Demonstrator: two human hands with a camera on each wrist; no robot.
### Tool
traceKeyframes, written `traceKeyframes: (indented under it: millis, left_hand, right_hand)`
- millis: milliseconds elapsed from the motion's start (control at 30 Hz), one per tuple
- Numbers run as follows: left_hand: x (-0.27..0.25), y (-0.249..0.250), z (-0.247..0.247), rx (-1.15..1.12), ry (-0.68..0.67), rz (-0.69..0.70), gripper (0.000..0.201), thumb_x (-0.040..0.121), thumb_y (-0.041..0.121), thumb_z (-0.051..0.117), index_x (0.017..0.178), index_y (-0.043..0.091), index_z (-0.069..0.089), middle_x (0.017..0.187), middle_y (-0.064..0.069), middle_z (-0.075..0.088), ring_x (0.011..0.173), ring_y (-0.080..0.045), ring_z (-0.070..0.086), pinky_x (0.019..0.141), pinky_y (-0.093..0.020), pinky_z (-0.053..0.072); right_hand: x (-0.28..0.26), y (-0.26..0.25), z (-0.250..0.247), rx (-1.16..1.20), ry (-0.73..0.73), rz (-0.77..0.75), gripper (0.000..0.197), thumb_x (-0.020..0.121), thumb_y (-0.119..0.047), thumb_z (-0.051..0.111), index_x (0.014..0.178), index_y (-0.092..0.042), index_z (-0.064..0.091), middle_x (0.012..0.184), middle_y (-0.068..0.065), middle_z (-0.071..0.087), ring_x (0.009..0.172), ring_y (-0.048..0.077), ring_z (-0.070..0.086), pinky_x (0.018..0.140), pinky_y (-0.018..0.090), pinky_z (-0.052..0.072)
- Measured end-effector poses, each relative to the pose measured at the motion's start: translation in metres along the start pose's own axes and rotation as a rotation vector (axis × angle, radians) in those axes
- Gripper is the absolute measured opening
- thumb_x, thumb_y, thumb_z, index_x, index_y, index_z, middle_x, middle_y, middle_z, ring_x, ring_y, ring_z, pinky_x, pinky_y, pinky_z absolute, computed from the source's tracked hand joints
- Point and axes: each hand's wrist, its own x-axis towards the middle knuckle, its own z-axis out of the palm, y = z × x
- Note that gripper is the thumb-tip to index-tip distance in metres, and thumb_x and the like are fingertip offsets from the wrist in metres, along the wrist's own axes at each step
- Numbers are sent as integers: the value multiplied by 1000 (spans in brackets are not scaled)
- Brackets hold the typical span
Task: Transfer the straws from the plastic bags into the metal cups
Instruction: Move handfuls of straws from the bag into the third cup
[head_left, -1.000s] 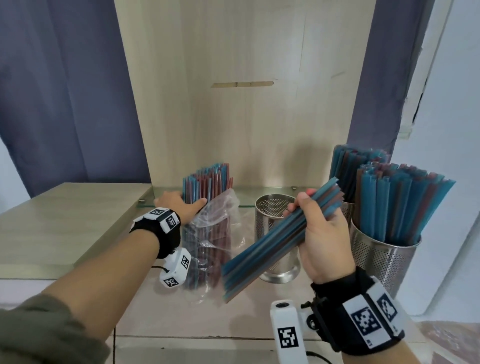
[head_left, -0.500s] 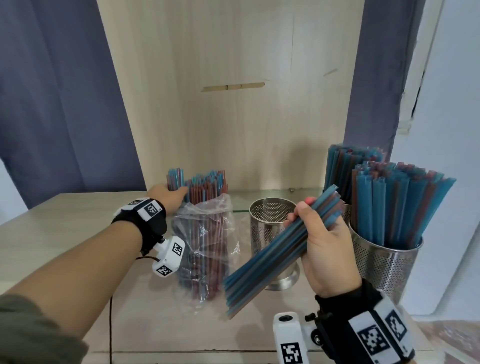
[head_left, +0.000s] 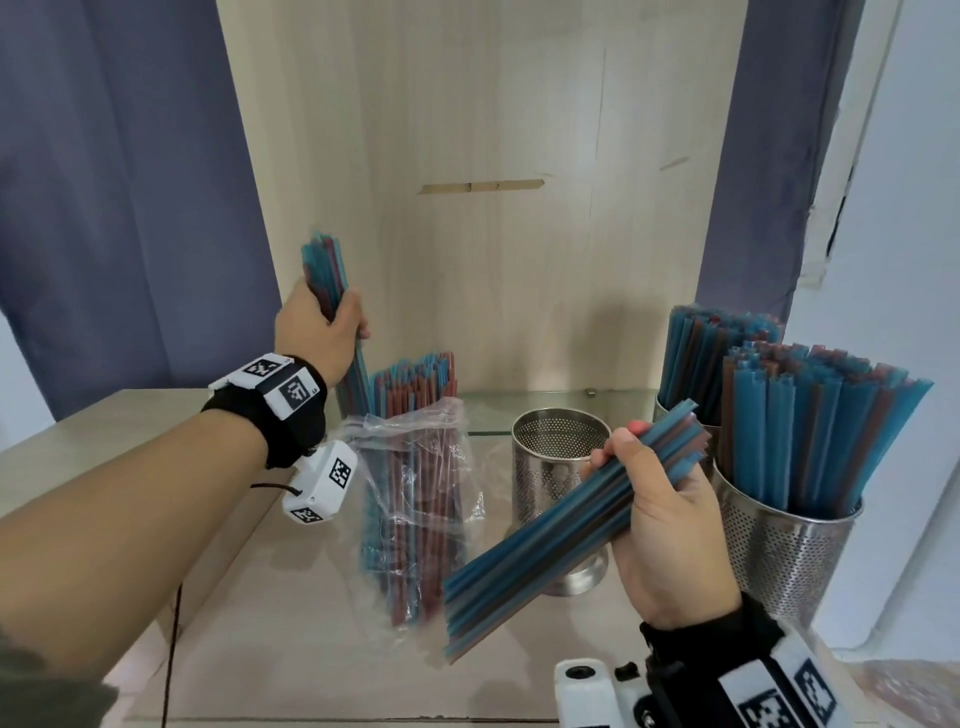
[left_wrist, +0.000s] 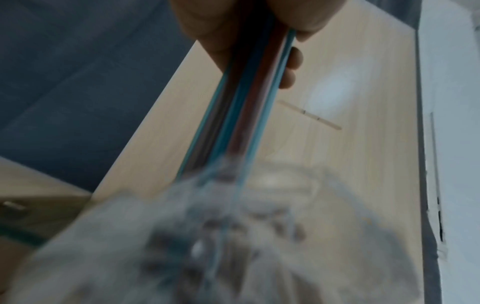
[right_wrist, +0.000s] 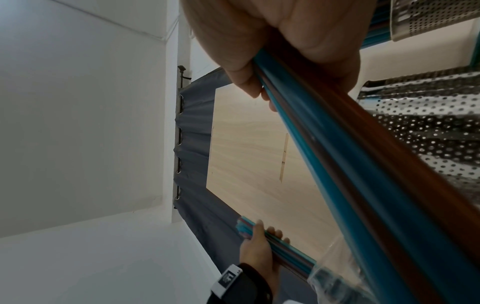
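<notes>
A clear plastic bag (head_left: 415, 499) of blue and brown straws stands upright on the counter. My left hand (head_left: 322, 332) grips a small bunch of straws (head_left: 324, 270) lifted partly out of the bag, their lower ends still inside; the same bunch (left_wrist: 244, 107) runs down into the blurred bag in the left wrist view. My right hand (head_left: 654, 499) holds a slanted bundle of straws (head_left: 561, 525) in front of the empty perforated metal cup (head_left: 558, 467). The bundle (right_wrist: 350, 164) crosses the right wrist view.
Two perforated metal cups full of straws stand at the right, a near cup (head_left: 789, 551) and a far cup (head_left: 696, 358). A wooden back panel (head_left: 493, 208) rises behind the counter, blue curtains (head_left: 130, 208) on both sides, and a white wall at the right.
My left hand has risen, drawing a small bunch of straws up out of the bag. My right hand and its bundle have barely moved.
</notes>
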Motion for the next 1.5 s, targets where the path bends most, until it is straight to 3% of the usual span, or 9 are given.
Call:
traceKeyframes:
  millis: [200, 367, 467, 867, 967, 1167, 1267, 1367, 1500]
  left_hand:
    - [12, 37, -15, -280, 284, 70, 13, 95, 35, 51, 88, 28, 41, 61, 7, 59, 50, -10, 58, 62, -37, 57]
    - [25, 73, -45, -480, 421, 108, 23, 95, 32, 53, 110, 18, 43, 62, 6, 55, 52, -13, 55, 59, -31, 55]
    - [27, 86, -60, -592, 486, 61, 18, 95, 28, 53, 103, 15, 43, 62, 5, 53, 51, -12, 54, 59, -30, 55]
    - [-10, 88, -53, -709, 385, -137, 21, 94, 31, 58, 88, 19, 41, 60, 6, 55, 51, -12, 53, 58, -29, 52]
    - [-15, 89, -54, -692, 378, -150, 24, 93, 34, 59, 88, 19, 41, 58, 8, 55, 53, -12, 55, 61, -31, 55]
    - [-21, 87, -58, -674, 341, -131, 26, 91, 37, 60, 92, 17, 43, 52, 11, 57, 53, -11, 56, 64, -33, 55]
    - [-24, 84, -60, -646, 316, -105, 26, 90, 39, 60, 90, 20, 43, 53, 11, 58, 54, -12, 57, 66, -37, 55]
    - [-29, 81, -60, -625, 287, -88, 25, 91, 38, 61, 88, 22, 42, 54, 11, 58, 55, -14, 56, 68, -40, 55]
    - [-37, 79, -56, -592, 245, -64, 24, 93, 37, 60, 87, 23, 41, 55, 11, 57, 54, -12, 56, 64, -34, 55]
  right_hand:
    - [-4, 4, 11, 17, 6, 14, 27, 71, -25, 69, 93, -17, 56, 74, -2, 61, 70, 13, 61, 72, 32, 55]
    - [0, -14, 22, -14, -24, -77, 9, 94, -9, 55, 91, -18, 54, 73, -1, 59, 71, 13, 59, 73, 33, 53]
    - [-2, -45, 35, -80, -71, -188, 12, 96, -8, 53, 90, -18, 53, 71, -2, 57, 70, 12, 58, 80, 36, 50]
    - [73, -94, 87, -476, -95, -549, 9, 88, -13, 63, 90, -18, 56, 78, -2, 62, 71, 16, 62, 78, 36, 55]
    - [92, -71, 79, -697, -89, -478, 7, 92, -13, 63, 94, -15, 57, 80, 0, 63, 69, 11, 63, 80, 33, 56]
    - [116, -22, 56, -903, -136, -167, 15, 90, -10, 63, 79, -20, 57, 71, 2, 64, 76, 23, 63, 91, 52, 54]
    - [119, -5, 51, -1008, -155, -113, 16, 86, -6, 65, 73, -12, 59, 74, 10, 65, 74, 24, 62, 80, 43, 56]
    - [128, 8, 41, -1181, -141, -14, 31, 84, -16, 74, 109, -8, 57, 98, 8, 65, 86, 20, 61, 73, 26, 51]
    - [132, 12, 27, -1299, -164, 16, 62, 81, -28, 78, 131, -11, 46, 118, 7, 62, 103, 22, 62, 90, 34, 52]
